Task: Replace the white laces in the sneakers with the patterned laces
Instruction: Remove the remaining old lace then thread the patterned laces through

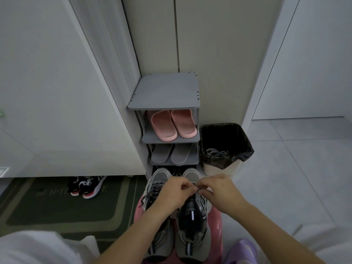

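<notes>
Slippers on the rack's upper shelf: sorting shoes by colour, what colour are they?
Pink slippers, clearest in the head view.

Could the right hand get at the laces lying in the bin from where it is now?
Probably yes. The bin stands open-topped just ahead of the right hand, nothing between them, and the laces lie uncovered inside. But that hand is busy pinching a lace on the sneaker.

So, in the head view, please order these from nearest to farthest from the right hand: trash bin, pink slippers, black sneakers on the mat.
From the right hand:
1. Trash bin, just beyond it, slightly right.
2. Pink slippers, on the rack's upper shelf.
3. Black sneakers, far left on the mat.
</notes>
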{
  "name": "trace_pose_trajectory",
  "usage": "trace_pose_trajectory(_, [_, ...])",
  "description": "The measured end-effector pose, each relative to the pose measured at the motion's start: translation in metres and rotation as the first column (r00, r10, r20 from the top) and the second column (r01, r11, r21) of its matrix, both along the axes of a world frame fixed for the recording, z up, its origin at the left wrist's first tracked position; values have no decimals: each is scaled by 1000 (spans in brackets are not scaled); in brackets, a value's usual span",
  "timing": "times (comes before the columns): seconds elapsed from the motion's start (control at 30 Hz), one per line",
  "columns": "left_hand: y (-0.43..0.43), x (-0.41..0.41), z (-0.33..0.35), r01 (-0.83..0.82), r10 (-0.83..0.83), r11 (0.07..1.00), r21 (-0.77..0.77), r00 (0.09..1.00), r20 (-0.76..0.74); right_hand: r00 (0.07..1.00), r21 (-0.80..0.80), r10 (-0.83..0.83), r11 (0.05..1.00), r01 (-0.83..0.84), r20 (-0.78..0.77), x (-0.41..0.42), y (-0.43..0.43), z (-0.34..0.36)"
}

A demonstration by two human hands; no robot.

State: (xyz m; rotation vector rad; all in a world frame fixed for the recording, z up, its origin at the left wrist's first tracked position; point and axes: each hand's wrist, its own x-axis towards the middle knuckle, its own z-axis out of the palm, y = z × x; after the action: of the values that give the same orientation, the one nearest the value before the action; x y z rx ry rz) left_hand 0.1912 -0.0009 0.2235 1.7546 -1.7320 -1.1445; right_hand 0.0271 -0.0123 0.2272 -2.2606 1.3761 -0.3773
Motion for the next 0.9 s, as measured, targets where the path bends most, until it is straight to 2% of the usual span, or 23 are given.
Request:
trace_pose_trajectory(0.07, [0,0,-7,3,-2,1000,-17,998,68,999,-1,-33,999,33,-10,-1,-1,-5])
trace_pose_trajectory(0.2, [5,3,-20,43,-15,994,-105,967,256,977,22,-51,998,57,-205,-10,-5,-9])
trace_pose_trajectory(0.33, [11,1,-22,55,-25,996,-67,924,382,960,17,-53,998,60,-274,-8,-3,-12])
trace_pose_trajectory(0.47, [11,-1,-19,79,-62,997,-23,909,411,945,-35,-63,998,55,-321,-9,-5,-13])
trace_pose_trajectory(0.9, [11,-6,-19,74,-61,997,-13,898,437,935,-30,9,999,-21,-355,-4,-3,-4])
